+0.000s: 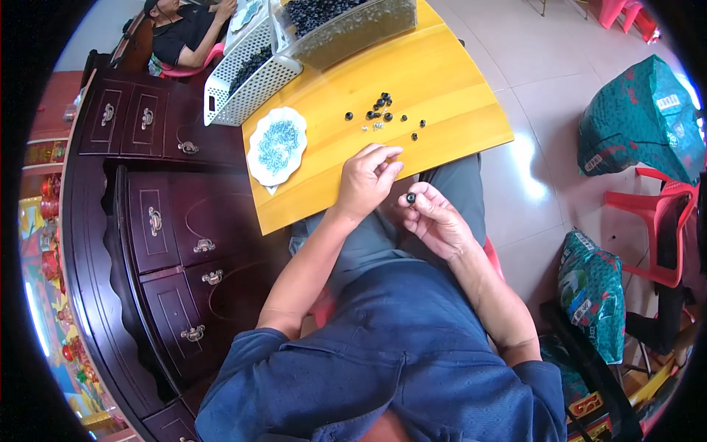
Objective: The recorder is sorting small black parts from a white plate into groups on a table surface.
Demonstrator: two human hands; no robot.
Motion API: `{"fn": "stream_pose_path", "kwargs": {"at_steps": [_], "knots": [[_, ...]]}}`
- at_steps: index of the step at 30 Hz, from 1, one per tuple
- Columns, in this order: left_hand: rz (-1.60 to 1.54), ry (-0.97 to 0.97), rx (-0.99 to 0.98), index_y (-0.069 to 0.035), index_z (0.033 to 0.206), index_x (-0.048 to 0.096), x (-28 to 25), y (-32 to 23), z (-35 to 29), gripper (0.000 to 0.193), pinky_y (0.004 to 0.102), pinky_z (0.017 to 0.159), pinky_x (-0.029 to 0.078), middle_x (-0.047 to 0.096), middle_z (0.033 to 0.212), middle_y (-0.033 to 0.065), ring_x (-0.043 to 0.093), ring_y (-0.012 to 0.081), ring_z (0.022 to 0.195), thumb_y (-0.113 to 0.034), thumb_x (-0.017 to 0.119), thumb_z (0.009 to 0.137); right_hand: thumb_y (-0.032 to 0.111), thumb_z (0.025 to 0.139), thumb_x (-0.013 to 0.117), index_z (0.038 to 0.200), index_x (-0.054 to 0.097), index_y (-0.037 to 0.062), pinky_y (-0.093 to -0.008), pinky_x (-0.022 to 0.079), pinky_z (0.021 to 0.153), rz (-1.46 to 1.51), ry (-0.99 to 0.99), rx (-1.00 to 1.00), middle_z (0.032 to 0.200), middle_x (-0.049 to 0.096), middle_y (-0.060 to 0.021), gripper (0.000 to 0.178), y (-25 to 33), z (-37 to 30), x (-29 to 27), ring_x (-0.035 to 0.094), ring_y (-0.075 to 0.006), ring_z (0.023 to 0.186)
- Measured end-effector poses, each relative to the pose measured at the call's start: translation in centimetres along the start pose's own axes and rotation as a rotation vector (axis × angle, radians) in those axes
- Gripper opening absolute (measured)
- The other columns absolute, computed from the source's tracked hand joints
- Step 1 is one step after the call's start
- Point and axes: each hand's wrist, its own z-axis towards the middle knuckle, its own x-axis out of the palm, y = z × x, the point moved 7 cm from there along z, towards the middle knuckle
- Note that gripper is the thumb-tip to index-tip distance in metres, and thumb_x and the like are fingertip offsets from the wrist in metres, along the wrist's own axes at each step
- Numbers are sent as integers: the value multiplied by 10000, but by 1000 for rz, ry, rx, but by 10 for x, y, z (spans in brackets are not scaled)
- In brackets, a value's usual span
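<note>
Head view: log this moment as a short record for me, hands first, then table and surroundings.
Left hand: by the near edge of the table, fingers bent; whether it holds anything is unclear
Right hand: pinching a small black piece
On table: loose black pieces, tiny pale bits
Plate: white, wavy-rimmed, holding pale blue bits
Containers: white basket and clear bin, both holding dark pieces
Picture left: dark cabinet
Picture right: green bags, red chair
Co-worker: seated, upper left
</note>
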Motion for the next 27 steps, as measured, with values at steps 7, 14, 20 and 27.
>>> {"fn": "stream_pose_path", "kwargs": {"at_steps": [7, 14, 20, 27], "knots": [[211, -7, 75, -16, 1021, 714, 19, 1, 31, 221, 281, 639, 523, 674, 840, 82, 632, 159, 649, -67, 737, 807, 147, 935, 695, 1123, 608, 98, -244, 527, 758, -26, -56, 5, 1040, 668, -71, 212, 3, -1, -8, 612, -95, 808], [354, -6, 140, -55, 986, 724, 32, 4, 47, 179, 330, 658, 533, 682, 847, 97, 671, 218, 688, -115, 721, 818, 141, 937, 690, 1117, 609, 98, -244, 530, 753, -28, -49, 1, 1047, 675, -78, 203, 5, 0, -9, 615, -97, 803], [326, 51, 93, -53, 944, 726, 30, 10, 45, 138, 318, 652, 535, 693, 810, 96, 673, 203, 672, -82, 722, 809, 135, 938, 686, 1114, 613, 99, -246, 535, 753, -16, -73, 4, 1048, 684, -76, 193, 3, 0, -11, 615, -93, 800], [-252, 110, -273, 13, 954, 724, 2, 14, 6, 102, 204, 641, 498, 706, 821, -16, 609, 48, 694, -5, 725, 853, 144, 936, 692, 1104, 610, 98, -238, 532, 753, -10, -104, -14, 1042, 691, -61, 192, 5, -2, -6, 629, -93, 817]]}}
